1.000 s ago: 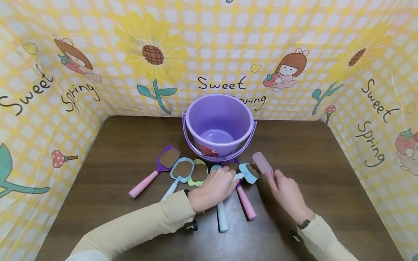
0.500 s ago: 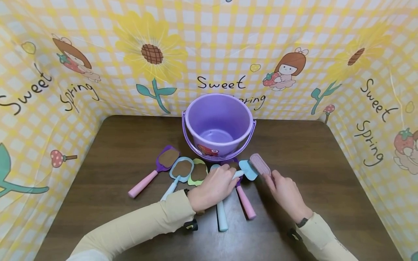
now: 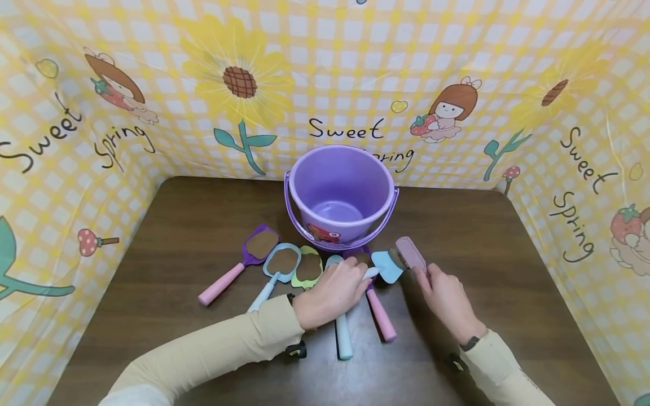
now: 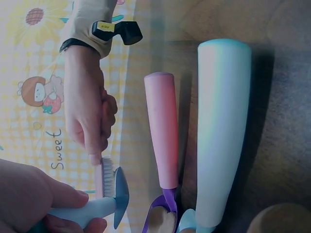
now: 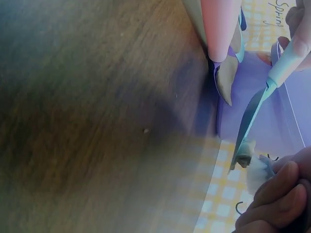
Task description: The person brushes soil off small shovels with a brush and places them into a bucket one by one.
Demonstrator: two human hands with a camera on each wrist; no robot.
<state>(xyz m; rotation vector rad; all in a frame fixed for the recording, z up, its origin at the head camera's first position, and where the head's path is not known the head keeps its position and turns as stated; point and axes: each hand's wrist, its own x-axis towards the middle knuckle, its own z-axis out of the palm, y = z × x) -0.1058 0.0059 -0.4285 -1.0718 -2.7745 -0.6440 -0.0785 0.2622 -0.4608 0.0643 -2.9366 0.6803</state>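
My left hand [image 3: 332,293] grips the light blue handle of a small toy shovel [image 3: 387,266], held up over the others. A pink brush [image 3: 408,254] is in my right hand [image 3: 449,304], its bristles [image 4: 108,177] at the right edge of the blue blade. Most of the blade's upper face shows bare blue. In the right wrist view a brown lump [image 5: 244,154] clings near the blade's end, beside the bristles. Below my left hand lie a shovel with a light blue handle [image 3: 343,338] and a purple one with a pink handle [image 3: 381,316]; their heads are partly hidden.
A purple bucket [image 3: 350,221] stands behind the shovels, its handle hanging down in front. To the left lie a purple shovel [image 3: 261,243], a light blue one [image 3: 282,262] and a green one [image 3: 307,268], each with brown material on its head. A patterned cloth [image 3: 345,67] surrounds the table.
The brush went left over the blade, then back right to its edge. Brown stuff seen on the blade's right side a second ago is now mostly off its upper face. My left hand stayed put.
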